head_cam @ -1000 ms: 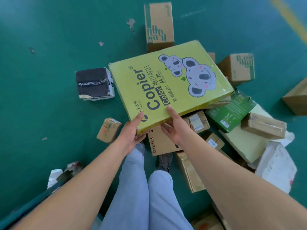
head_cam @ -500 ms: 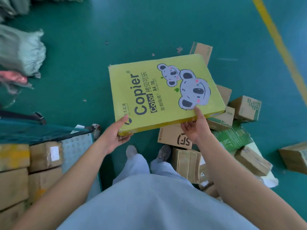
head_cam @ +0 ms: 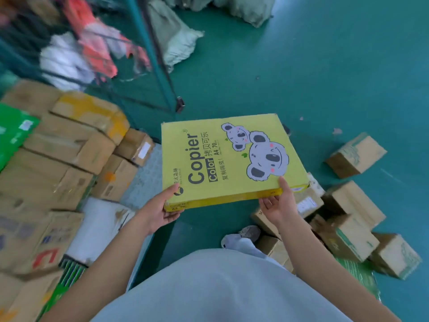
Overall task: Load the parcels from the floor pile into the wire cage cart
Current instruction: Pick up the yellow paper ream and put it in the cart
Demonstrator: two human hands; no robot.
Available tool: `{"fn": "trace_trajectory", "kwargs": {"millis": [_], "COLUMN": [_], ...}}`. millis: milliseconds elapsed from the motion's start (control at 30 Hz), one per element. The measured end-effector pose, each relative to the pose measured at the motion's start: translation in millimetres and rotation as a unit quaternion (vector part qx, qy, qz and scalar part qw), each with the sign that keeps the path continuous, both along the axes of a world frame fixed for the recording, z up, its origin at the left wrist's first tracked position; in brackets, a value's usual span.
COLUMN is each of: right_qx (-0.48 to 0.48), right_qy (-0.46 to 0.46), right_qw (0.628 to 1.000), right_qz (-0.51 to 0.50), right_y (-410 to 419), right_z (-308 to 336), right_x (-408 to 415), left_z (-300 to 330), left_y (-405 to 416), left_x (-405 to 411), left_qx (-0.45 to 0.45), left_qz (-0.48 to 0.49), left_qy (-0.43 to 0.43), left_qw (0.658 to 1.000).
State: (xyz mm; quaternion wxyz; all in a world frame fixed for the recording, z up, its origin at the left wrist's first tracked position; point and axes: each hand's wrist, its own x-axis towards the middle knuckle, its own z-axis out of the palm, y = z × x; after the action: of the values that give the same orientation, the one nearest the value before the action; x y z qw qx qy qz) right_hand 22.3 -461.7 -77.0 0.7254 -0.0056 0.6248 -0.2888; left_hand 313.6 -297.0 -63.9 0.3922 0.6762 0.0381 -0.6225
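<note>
A flat yellow copier-paper box [head_cam: 232, 159] with koala pictures hangs in the air in front of me. My left hand [head_cam: 160, 209] grips its near left corner, thumb on top. My right hand [head_cam: 278, 205] holds the near edge further right, thumb on top and fingers underneath. The wire cage cart [head_cam: 148, 73] stands at the left, its teal mesh side and corner post blurred. Several brown cardboard parcels [head_cam: 69, 149] are stacked inside it. The floor pile [head_cam: 348, 219] of small cardboard boxes lies at the right by my feet.
Pale green sacks [head_cam: 176, 36] lie on the teal floor behind the cart. White and orange bags [head_cam: 79, 52] show through the mesh. A green box [head_cam: 11, 133] sits at the far left. One small box [head_cam: 356, 155] lies apart on the floor.
I have turned left with the yellow box in both hands. The cart and its stacked parcels have come into view, and the floor pile has slid to the right.
</note>
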Motion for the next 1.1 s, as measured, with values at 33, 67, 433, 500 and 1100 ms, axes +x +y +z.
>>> {"fn": "trace_trajectory", "kwargs": {"millis": [33, 67, 433, 500, 1100], "right_qx": [-0.003, -0.003, -0.032, -0.039, -0.029], "right_qy": [0.001, 0.001, -0.003, -0.004, 0.027], "right_qw": [1.000, 0.999, 0.960, 0.949, 0.824], "right_qz": [0.023, 0.044, 0.278, 0.313, 0.566], "right_y": [10.8, 22.8, 173.1, 191.8, 313.9], "right_z": [1.8, 4.0, 22.5, 25.2, 21.1], "right_x": [16.3, 31.5, 210.7, 231.3, 383.6], "left_z": [-1.8, -0.6, -3.9, -6.1, -25.5], "left_y": [23.7, 46.2, 299.8, 329.3, 479.0], "left_x": [9.3, 17.0, 82.8, 83.1, 46.4], "left_qx": [-0.003, -0.003, -0.041, -0.042, -0.026], "left_qz": [0.024, 0.047, 0.281, 0.317, 0.576], "left_qy": [0.003, 0.008, 0.033, 0.038, 0.073], "left_qw": [1.000, 0.999, 0.958, 0.947, 0.814]}}
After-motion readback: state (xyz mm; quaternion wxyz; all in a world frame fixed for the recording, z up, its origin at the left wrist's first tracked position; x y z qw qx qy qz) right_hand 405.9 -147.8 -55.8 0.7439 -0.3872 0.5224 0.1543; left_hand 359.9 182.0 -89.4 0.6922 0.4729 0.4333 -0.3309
